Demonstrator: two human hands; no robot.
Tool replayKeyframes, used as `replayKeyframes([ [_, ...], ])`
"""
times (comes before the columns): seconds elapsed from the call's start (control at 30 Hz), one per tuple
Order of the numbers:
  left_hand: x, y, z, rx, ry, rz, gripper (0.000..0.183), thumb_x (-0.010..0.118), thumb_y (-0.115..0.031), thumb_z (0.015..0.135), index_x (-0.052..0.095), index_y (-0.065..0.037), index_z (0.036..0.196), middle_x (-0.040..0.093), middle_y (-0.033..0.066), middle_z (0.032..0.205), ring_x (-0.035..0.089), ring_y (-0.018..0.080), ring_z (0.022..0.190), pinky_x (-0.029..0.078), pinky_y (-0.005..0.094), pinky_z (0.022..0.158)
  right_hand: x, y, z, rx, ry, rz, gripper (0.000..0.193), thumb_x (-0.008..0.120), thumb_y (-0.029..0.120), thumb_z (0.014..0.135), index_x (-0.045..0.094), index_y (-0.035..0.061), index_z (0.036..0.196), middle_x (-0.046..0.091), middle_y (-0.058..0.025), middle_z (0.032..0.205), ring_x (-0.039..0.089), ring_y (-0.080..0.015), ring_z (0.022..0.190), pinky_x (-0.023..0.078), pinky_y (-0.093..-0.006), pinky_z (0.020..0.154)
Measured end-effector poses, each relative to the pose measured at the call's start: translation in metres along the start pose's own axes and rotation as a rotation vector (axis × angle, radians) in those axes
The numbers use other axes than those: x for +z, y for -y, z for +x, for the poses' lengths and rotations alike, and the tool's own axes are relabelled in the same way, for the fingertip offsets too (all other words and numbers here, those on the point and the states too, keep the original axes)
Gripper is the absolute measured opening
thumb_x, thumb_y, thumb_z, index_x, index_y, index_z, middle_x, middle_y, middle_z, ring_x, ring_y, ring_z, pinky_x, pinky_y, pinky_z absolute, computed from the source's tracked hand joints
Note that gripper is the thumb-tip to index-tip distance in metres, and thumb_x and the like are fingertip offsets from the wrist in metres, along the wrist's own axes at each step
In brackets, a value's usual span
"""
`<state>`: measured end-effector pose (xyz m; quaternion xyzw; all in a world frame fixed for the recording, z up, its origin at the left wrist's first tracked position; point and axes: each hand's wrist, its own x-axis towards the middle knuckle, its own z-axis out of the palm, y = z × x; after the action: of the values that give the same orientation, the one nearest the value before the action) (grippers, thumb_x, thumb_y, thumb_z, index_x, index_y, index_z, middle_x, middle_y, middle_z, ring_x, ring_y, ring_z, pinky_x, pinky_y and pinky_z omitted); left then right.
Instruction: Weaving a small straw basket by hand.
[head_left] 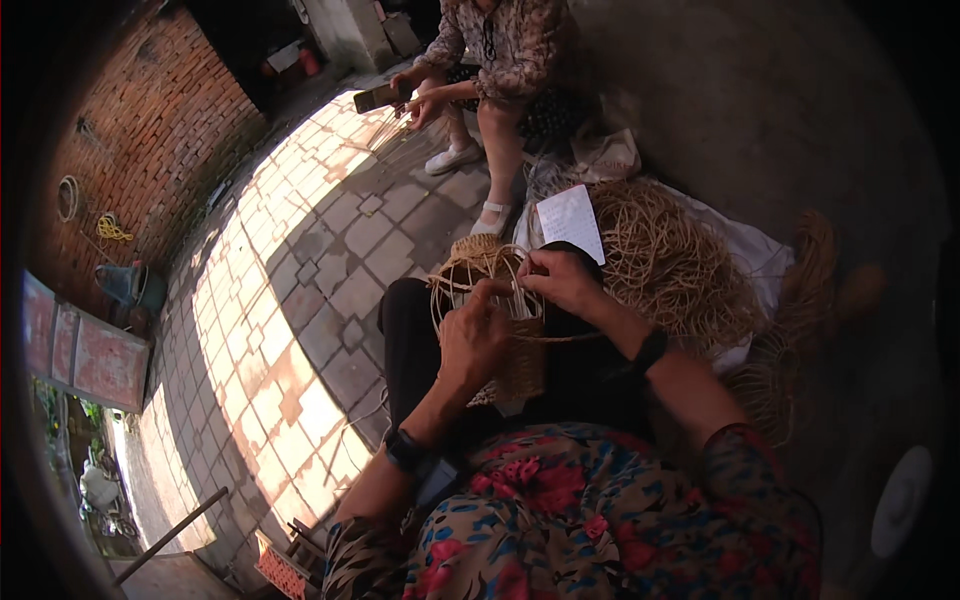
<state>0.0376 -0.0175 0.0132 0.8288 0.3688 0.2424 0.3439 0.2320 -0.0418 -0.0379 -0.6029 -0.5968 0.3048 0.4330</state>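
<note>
A partly woven straw basket (522, 368) rests on my lap, with pale loose stakes bending up from its rim. My left hand (474, 338) is closed at the near left side of the rim, its fingertips on the stakes. At the rim's right side my right hand (562, 280) pinches a strand, its thumb and forefinger together close to the left fingertips. A length of straw cord (572, 338) trails from the basket to the right, under my right forearm. Just beyond the hands is a round woven piece (476, 250); whether it joins the basket I cannot tell.
To the right, a large heap of straw cord (670, 260) lies on a white sheet (755, 255). A white card with writing (570, 222) lies at its near edge. Opposite me sits a person (505, 60) holding a phone (378, 97). Paving (330, 270) spreads to the left.
</note>
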Motion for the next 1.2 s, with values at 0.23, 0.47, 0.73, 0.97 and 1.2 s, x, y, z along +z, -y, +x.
replayKeyframes([
  [0.23,-0.005,0.039,-0.008,-0.149,-0.144,-0.276,0.021,0.058,-0.009,0.077,0.058,-0.007,0.098,0.066,0.0114,0.073,0.065,0.021,0.066,0.05,0.0322,0.066,0.034,0.01,0.004,-0.057,-0.256,-0.199,0.021,0.062,0.008,0.076,0.053,0.003,0.095,0.057,-0.0105,0.071,0.06,-0.0203,0.064,0.046,-0.0363,0.058],
  [0.47,-0.013,0.04,-0.005,-0.241,-0.107,-0.275,0.018,0.06,-0.01,0.076,0.057,-0.006,0.094,0.067,0.0104,0.075,0.064,0.0189,0.071,0.049,0.0316,0.068,0.009,0.022,-0.054,0.172,-0.219,-0.25,0.022,0.06,0.005,0.073,0.049,0.0054,0.092,0.057,-0.0121,0.068,0.06,-0.0318,0.064,0.045,-0.0425,0.059],
  [0.73,-0.005,0.045,-0.009,-0.166,-0.156,-0.244,0.011,0.059,-0.007,0.078,0.055,-0.005,0.088,0.063,0.0056,0.074,0.06,0.0138,0.071,0.046,0.0283,0.066,0.0,0.027,-0.044,-0.177,-0.191,-0.586,0.013,0.062,0.012,0.077,0.053,0.0086,0.085,0.056,-0.0068,0.083,0.056,-0.0284,0.082,0.039,-0.0433,0.068],
  [0.97,-0.002,0.051,-0.013,-0.093,-0.232,-0.265,0.007,0.057,-0.009,0.081,0.057,-0.007,0.088,0.064,0.0085,0.073,0.063,0.0207,0.07,0.048,0.0327,0.067,-0.027,-0.015,-0.054,0.052,-0.247,-0.643,0.017,0.063,0.022,0.082,0.06,0.0078,0.074,0.054,-0.0104,0.075,0.053,-0.0271,0.081,0.036,-0.0422,0.071],
  [1.2,-0.003,0.041,-0.017,-0.07,-0.233,-0.172,0.003,0.055,-0.008,0.082,0.057,-0.008,0.085,0.064,0.0089,0.074,0.065,0.0237,0.071,0.049,0.0342,0.067,0.005,0.011,-0.026,-0.216,-0.246,-0.739,0.021,0.062,0.028,0.085,0.058,0.0071,0.089,0.053,-0.0081,0.089,0.051,-0.0247,0.089,0.035,-0.0417,0.077],
])
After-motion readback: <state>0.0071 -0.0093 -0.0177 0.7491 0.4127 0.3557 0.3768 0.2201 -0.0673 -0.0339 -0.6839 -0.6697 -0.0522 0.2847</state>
